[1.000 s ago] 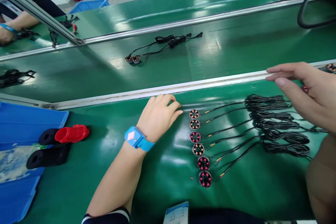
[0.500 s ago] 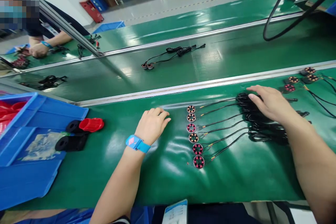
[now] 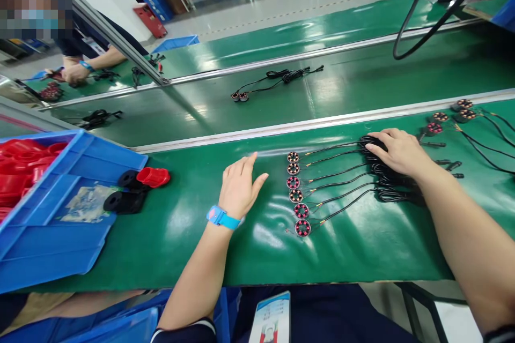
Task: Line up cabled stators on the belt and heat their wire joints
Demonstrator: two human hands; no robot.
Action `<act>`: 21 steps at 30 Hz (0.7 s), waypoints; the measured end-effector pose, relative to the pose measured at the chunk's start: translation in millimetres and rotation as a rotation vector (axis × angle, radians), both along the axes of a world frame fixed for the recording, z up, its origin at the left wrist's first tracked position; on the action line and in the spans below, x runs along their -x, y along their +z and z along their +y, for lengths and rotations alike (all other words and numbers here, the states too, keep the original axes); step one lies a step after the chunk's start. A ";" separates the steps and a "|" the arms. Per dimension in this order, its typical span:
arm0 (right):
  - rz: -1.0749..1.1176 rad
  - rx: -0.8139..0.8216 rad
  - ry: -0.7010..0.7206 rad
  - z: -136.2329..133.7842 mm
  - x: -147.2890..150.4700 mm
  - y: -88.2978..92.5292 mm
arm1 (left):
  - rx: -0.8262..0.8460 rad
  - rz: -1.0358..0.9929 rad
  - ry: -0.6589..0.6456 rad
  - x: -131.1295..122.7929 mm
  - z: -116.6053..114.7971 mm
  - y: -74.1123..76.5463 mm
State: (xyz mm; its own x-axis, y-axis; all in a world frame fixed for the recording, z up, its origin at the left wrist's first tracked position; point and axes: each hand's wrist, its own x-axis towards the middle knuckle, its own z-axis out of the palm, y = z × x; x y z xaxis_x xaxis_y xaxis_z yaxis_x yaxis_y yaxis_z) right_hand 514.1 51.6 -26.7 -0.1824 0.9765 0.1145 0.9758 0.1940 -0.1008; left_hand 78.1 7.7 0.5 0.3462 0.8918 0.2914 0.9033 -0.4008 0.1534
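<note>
My left hand, with a blue wrist strap, is over the green work surface with fingers stretched and thumb apart, holding nothing. To its right, several round motor stators with copper or reddish windings stand in a column. Each has a black cable running right to a coiled bundle. My right hand lies over the farthest coils, fingers extended and thumb apart, seemingly touching them. Its palm and arm hide part of the bundles.
At left, a blue bin holds red plastic parts. Beside it are a red sleeve and black parts. More stators sit at far right. Beyond the metal rail lie two cabled stators; a co-worker's hands handle parts.
My left hand has spread its fingers and turned to point farther forward. My right hand has settled lower onto the coils. The camera view has shifted slightly; the stator row is unchanged.
</note>
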 end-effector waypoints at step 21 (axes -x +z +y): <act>-0.040 0.369 0.123 -114.8 -19.8 24.9 | 0.259 0.209 -0.550 -43.3 -22.2 -28.9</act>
State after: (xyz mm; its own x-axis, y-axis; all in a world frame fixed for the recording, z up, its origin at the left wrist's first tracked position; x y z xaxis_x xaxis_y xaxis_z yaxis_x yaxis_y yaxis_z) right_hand 533.9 -63.2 -1.8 -0.2976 0.9213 -0.2502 0.9522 0.2673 -0.1481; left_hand 121.5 -14.5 -28.4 0.7990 0.6005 -0.0324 0.5978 -0.7873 0.1506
